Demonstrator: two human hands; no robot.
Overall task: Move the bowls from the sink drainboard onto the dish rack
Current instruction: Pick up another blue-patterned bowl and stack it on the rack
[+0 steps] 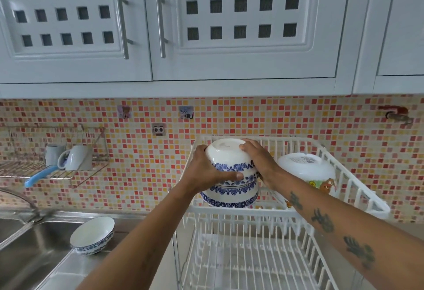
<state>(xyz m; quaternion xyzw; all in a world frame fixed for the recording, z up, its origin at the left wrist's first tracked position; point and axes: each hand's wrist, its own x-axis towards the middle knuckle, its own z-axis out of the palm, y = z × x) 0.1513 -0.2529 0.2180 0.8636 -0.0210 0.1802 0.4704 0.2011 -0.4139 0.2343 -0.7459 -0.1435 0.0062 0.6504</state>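
Observation:
A white bowl with blue flower bands (226, 154) is upside down on top of a stack of like bowls (229, 194) on the upper tier of the white wire dish rack (238, 208). My left hand (207, 170) grips its left side and my right hand (258, 155) grips its right side. One more blue-patterned bowl (91, 234) stands upright on the steel drainboard (128, 223) to the lower left, beside the sink.
A white bowl with cartoon prints (306, 166) lies upside down at the rack's right. The rack's lower tier (247, 257) holds nothing. A wall wire shelf with mugs (73, 157) hangs at left, above the sink basin (25, 250) and faucet (25, 200). White cabinets (206, 25) hang overhead.

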